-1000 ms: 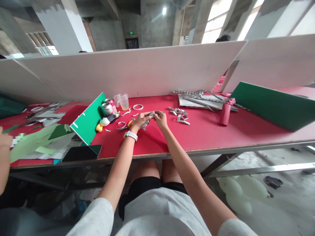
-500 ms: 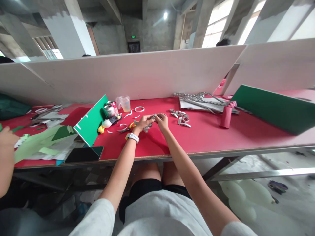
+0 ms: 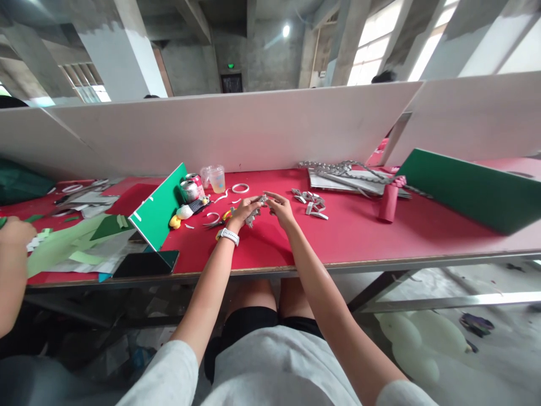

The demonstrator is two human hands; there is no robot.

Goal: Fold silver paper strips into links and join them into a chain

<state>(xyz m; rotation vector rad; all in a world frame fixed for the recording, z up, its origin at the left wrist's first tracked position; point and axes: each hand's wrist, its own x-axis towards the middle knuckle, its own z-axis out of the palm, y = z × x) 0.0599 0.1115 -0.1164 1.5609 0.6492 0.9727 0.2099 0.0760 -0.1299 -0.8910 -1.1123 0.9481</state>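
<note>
My left hand (image 3: 244,212) is closed on a grey folded-strip piece (image 3: 252,219), whose lower end hangs under the fingers above the red table. My right hand (image 3: 282,210) meets it from the right, thumb and fingers at the upper end of the same piece. The exact fingertip contact is too small to make out. Several loose grey folded strips (image 3: 315,206) lie to the right of my hands. Just left of my left hand are yellow-handled pliers (image 3: 226,216) and a white tape ring (image 3: 212,217).
A green board (image 3: 158,217) stands at left beside cans (image 3: 192,189), a plastic cup (image 3: 217,179) and a dark phone (image 3: 143,265). Grey braided strips (image 3: 338,167) and a pink roll (image 3: 387,202) lie right. Another person's hand (image 3: 17,231) is at far left.
My right hand's fingers have loosened and stretched out a little at the top of the grey piece. My left hand stays almost in place.
</note>
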